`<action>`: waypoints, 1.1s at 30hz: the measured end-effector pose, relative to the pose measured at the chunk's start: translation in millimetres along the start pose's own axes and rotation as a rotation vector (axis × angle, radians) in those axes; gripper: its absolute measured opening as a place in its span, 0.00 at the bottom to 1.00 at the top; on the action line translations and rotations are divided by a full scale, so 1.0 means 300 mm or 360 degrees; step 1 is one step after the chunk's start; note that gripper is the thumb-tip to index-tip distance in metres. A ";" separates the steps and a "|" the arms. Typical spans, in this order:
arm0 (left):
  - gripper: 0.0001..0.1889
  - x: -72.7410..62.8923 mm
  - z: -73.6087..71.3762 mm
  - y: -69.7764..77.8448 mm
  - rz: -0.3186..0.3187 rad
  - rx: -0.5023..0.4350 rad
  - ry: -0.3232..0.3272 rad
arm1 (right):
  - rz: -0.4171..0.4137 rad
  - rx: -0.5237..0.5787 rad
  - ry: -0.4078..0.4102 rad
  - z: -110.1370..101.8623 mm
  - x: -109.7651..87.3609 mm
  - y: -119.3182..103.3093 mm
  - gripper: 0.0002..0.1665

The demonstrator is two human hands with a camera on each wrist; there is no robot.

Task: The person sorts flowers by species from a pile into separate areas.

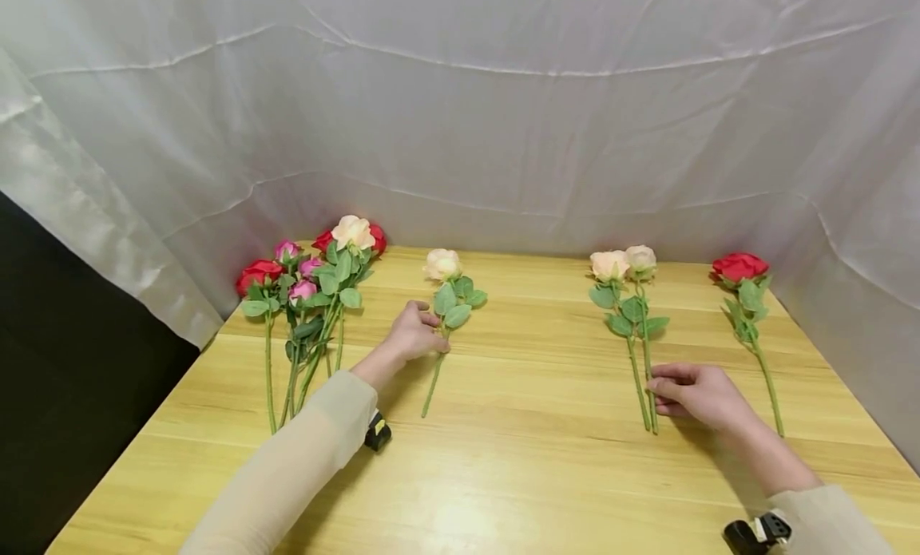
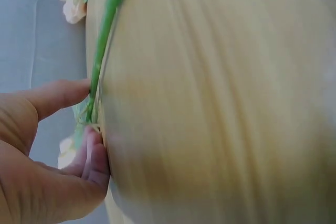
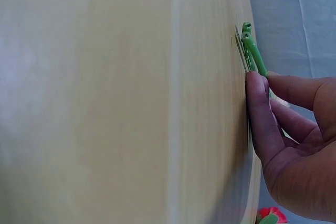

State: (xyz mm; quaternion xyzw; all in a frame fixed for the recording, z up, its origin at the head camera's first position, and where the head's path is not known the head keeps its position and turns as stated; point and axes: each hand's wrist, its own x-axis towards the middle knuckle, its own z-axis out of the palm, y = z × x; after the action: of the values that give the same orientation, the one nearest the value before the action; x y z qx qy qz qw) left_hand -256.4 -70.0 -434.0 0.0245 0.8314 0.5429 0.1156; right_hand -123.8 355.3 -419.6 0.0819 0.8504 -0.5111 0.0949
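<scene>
A cream rose (image 1: 442, 265) with green leaves lies on the table, left of the middle. Around its stem (image 2: 106, 30) my left hand (image 1: 417, 331) is spread, thumb and fingers apart on either side, fingertips right at the stem. Toward the right, two pale roses lie side by side, a peach one (image 1: 609, 266) and a whiter one (image 1: 640, 259), their stems nearly touching at the lower ends. My right hand (image 1: 693, 391) pinches the whiter rose's stem (image 3: 255, 56) between thumb and fingertips, low down near the cut ends.
A single red rose (image 1: 740, 267) lies at the far right of the wooden table (image 1: 532, 459). Over on the left is a bunch of red (image 1: 259, 274), pink (image 1: 302, 291) and cream (image 1: 352, 232) roses. A grey curtain (image 1: 503, 140) hangs behind the table's back edge.
</scene>
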 end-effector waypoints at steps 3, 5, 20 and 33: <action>0.43 -0.002 -0.016 -0.009 0.0012 -0.0079 -0.0024 | -0.0009 -0.0004 -0.0001 0.000 0.000 0.003 0.31; 0.40 0.000 -0.024 -0.015 0.0012 -0.0117 -0.0029 | -0.0009 0.0003 -0.0001 0.001 0.002 0.007 0.31; 0.30 0.024 -0.045 -0.016 0.0009 -0.0063 0.0018 | -0.0043 -0.0036 0.0024 0.003 0.011 0.005 0.27; 0.20 0.008 -0.051 -0.018 -0.0030 -0.0172 -0.0048 | -0.0003 -0.0044 0.0042 0.007 0.009 0.002 0.28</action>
State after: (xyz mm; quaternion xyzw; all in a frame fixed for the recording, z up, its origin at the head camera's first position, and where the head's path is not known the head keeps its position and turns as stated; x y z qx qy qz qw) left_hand -261.6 -85.5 -433.5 0.0186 0.7992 0.5855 0.1345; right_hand -126.0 353.7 -421.8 0.0865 0.8586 -0.4982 0.0844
